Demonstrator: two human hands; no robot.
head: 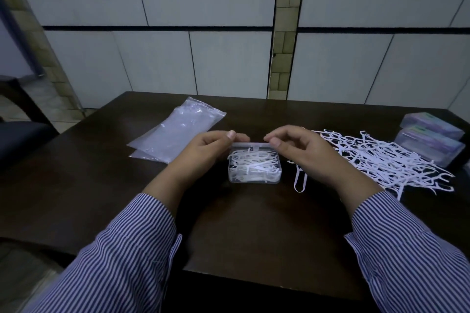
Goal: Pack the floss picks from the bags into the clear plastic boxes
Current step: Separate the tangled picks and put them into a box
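Two hands are being used on one clear box (255, 169) near the middle of the table (254, 231): its lid (251, 145) is being pinched at the far edge, by the left hand (203, 150) at the left corner and by the right hand (302, 150) at the right corner, thumbs and fingertips curled onto it. The step, as judged, is the lid being brought down. It is best being lowered evenly, with stray tips being tucked inside first so that nothing is being trapped under the rim. Counted: one open box filled with floss picks; two shut boxes (429, 134) stacked at the right edge; two flat bags (175, 132) lying toward the far left; one loose pile of picks (381, 160) between the open box and the right edge, too tangled for counting; two picks (300, 181) lying apart beside the box.
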